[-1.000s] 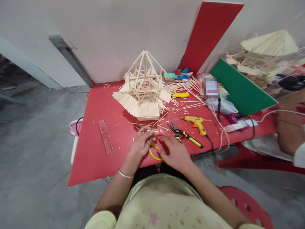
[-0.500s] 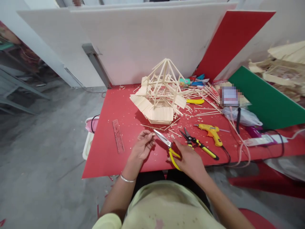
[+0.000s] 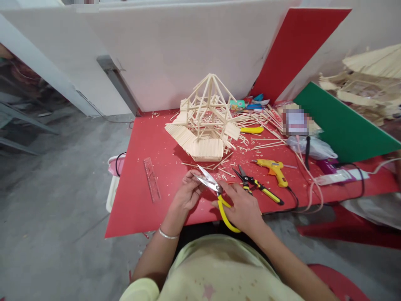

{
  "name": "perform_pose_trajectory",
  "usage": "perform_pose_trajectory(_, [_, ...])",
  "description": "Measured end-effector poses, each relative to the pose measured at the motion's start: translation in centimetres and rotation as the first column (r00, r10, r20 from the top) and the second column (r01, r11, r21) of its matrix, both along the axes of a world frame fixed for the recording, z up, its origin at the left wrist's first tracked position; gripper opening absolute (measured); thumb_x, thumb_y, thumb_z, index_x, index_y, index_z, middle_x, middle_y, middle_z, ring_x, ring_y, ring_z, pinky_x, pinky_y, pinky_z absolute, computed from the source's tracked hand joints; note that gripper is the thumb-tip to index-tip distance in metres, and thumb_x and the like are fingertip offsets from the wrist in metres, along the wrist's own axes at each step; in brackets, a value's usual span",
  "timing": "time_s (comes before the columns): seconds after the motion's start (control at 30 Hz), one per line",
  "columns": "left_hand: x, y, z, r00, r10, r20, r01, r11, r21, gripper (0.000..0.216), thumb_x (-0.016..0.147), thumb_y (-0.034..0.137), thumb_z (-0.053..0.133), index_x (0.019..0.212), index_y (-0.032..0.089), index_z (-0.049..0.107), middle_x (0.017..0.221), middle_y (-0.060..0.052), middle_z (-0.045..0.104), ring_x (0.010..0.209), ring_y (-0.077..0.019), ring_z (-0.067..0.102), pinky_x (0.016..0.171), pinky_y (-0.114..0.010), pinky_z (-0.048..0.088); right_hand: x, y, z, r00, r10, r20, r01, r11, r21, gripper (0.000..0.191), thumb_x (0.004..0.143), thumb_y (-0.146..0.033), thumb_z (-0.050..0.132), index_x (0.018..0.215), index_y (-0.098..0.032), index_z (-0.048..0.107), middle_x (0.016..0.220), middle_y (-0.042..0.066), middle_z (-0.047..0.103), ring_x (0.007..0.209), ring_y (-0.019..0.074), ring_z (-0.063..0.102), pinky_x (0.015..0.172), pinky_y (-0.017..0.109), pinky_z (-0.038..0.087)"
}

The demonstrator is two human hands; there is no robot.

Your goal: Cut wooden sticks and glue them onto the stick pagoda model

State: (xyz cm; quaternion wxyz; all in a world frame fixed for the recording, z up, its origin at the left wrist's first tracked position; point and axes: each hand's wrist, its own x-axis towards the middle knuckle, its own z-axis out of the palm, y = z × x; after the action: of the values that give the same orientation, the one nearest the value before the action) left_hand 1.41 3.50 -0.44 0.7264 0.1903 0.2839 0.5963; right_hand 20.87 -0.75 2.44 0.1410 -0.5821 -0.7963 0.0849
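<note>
My right hand [image 3: 242, 207] grips yellow-handled scissors [image 3: 216, 190] with the blades open and pointing up-left. My left hand [image 3: 187, 192] pinches a thin wooden stick right at the blades, above the front part of the red table [image 3: 138, 205]. A model house of wooden sticks [image 3: 203, 121] stands on the table just behind both hands.
Black-and-yellow pliers [image 3: 255, 186], a yellow glue gun [image 3: 273, 169] with its cord, a clear ruler [image 3: 152, 179] and loose sticks lie on the table. A green board [image 3: 341, 123], a red board [image 3: 300, 46], a white partition and another stick model [image 3: 363, 79] stand behind and right.
My right hand picked the scissors up from the table's front edge and brought the open blades to the stick in my left hand. The view shifted.
</note>
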Motion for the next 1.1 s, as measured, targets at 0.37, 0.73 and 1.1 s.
perform_pose_trajectory(0.37, [0.3,0.1,-0.3,1.0,0.003,-0.013,-0.003,1.0,-0.01,0.028,0.067,0.018,0.087,0.082,0.016,0.063,0.076,0.0,0.069,0.071,-0.0105,0.067,0.071,-0.022,0.055,-0.1,0.0,0.3,1.0,-0.011,-0.014,0.011,1.0,0.006,0.056,0.091,-0.056,0.054,0.137,-0.024,0.057,0.105,0.009,0.068,0.087,0.0218,0.067,0.069,0.028,0.046])
perform_pose_trajectory(0.73, [0.6,-0.1,-1.0,1.0,0.02,-0.017,-0.021,0.998,-0.058,0.03,0.067,0.018,0.087,0.084,0.016,0.062,0.076,0.001,0.069,0.071,-0.011,0.067,0.071,-0.023,0.057,0.6,-0.1,-1.3,0.996,0.029,-0.089,-0.029,1.0,0.0,0.053,0.091,-0.053,0.057,0.133,-0.021,0.057,0.111,0.01,0.072,0.095,0.0239,0.069,0.077,0.031,0.049])
perform_pose_trajectory(1.1, [0.9,0.1,-1.3,0.998,0.005,-0.065,-0.008,0.998,-0.054,0.029,0.067,0.021,0.086,0.082,0.017,0.062,0.075,0.001,0.065,0.068,-0.0099,0.064,0.067,-0.022,0.054,1.0,0.1,-0.3,0.999,0.037,-0.009,-0.037,0.999,-0.01,0.053,0.089,-0.052,0.058,0.133,-0.023,0.057,0.108,0.009,0.07,0.093,0.0237,0.069,0.073,0.03,0.047])
